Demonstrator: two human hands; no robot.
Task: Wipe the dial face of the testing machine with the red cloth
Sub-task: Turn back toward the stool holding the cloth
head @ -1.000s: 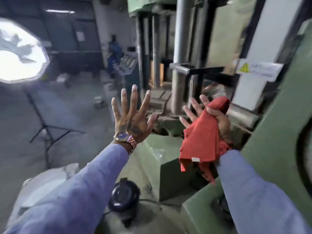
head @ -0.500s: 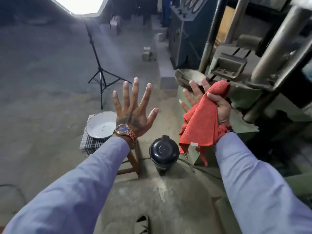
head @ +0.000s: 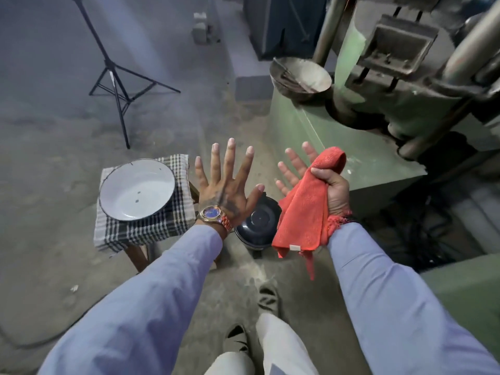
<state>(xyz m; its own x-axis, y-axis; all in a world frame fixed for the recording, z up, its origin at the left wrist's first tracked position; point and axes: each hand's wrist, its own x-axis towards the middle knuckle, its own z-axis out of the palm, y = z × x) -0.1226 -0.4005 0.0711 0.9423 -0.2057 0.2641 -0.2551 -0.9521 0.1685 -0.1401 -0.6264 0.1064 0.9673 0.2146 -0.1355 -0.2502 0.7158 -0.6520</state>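
left hand (head: 226, 190): empty, all five fingers fanned wide, back of the hand toward the camera, hovering over the floor between the stool and the cloth. Watch (head: 211, 214) on the wrist.

right hand (head: 323, 182): palm up-ish, thumb pinning the cloth against the palm, the other fingers stretched out straight. So it's a thumb pinch, not a full fist.

cloth (head: 304, 212): red, bunched at the top where the thumb clamps it, the rest hanging loose down past the wrist, with a little white tag near the bottom hem.

dial: not in the shot at all. Only the green base of the machine (head: 349, 147) shows, off to the right, with a dirty pan (head: 301, 75) sitting on top.

other stuff: white bowl (head: 136, 189) on a checked towel (head: 165, 226) on the stool, black lid-looking thing (head: 258, 223) on the floor under the hands, tripod (head: 113, 74) further back.

where we're at: I'd say nothing's been wiped yet.

how to do it right: fold the cloth into a flat pad so no tail drags, curl all the fingers behind it, look up to find the dial, then wipe with light even pressure. The free hand could brace on the machine.
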